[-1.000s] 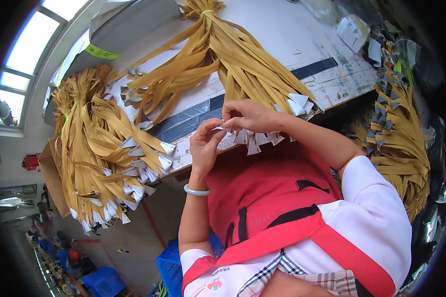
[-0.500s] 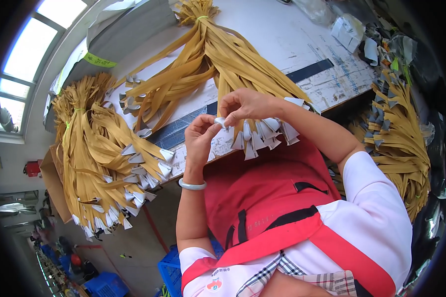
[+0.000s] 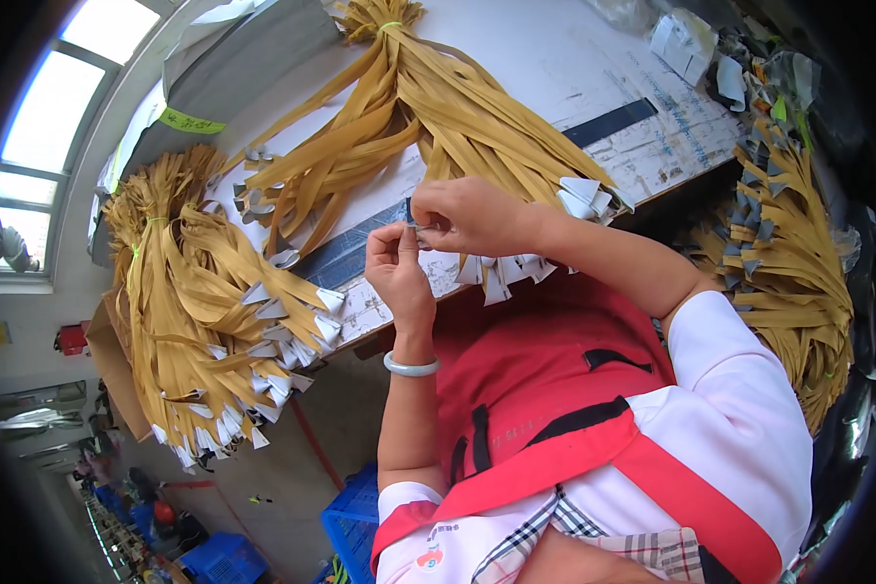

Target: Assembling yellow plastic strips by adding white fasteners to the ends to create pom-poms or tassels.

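In front of me, at the table's front edge, my left hand [image 3: 400, 274] and my right hand [image 3: 469, 216] meet, their fingers pinched together. Between the fingertips is a small white-grey tab [image 3: 419, 230], mostly hidden by the fingers now. Just beyond and below my right hand spreads a bundle of mustard-yellow strips [image 3: 477, 112], tied near its far end. White and grey tabs [image 3: 584, 195] cap the strips' near ends, and some hang over the table edge below my right forearm.
A second tied bundle of yellow strips [image 3: 165, 302] droops off the table at left, beside a cardboard box [image 3: 117, 355]. Grey-tipped strips [image 3: 788, 263] hang at the right. The white table [image 3: 545, 58] has a dark band. A blue crate [image 3: 352, 521] stands on the floor.
Both hands have shifted slightly, the right one leftward and more curled over the left fingertips. The small tab, plainly visible before, is now mostly covered.
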A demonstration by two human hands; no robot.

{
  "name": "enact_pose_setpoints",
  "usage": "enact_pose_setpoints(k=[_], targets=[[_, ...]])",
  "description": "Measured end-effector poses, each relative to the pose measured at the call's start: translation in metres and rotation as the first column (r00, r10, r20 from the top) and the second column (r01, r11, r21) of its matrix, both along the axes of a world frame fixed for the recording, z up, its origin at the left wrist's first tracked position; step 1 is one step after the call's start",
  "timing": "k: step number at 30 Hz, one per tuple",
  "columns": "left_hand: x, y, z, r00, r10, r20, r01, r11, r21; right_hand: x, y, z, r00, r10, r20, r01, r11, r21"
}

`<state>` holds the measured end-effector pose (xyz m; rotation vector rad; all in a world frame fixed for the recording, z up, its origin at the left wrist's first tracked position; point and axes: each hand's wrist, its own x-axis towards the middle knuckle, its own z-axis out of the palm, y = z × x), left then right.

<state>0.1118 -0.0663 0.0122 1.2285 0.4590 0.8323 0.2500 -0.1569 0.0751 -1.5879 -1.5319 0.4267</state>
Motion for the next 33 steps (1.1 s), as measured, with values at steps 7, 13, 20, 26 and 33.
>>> enact_pose_setpoints(k=[7, 13, 20, 26, 33], targets=[[0.0, -0.031, 0.009, 0.985, 0.174, 0.016, -0.172, 0.981, -0.088, -0.008, 0.01, -0.029, 0.961, -0.201, 0.192, 0.127, 0.932, 0.34], [-0.011, -0.021, 0.013, 1.0, 0.022, 0.017, -0.023, 0.998, 0.05, -0.011, -0.007, -0.024, 0.985, -0.16, -0.056, 0.169, 0.954, 0.249], [-0.002, -0.009, 0.006, 0.998, 0.065, 0.009, -0.065, 0.989, 0.133, -0.031, -0.01, -0.034, 0.967, -0.229, 0.112, 0.166, 0.899, 0.405], [-0.006, -0.006, 0.031, 0.994, -0.109, 0.016, 0.109, 0.994, -0.002, -0.011, -0.016, -0.047, 0.99, -0.128, -0.066, 0.143, 0.926, 0.349], [-0.019, 0.017, 0.014, 0.947, -0.262, -0.186, 0.274, 0.961, 0.043, -0.018, -0.024, -0.034, 0.782, -0.184, -0.596, 0.222, 0.975, -0.01]])
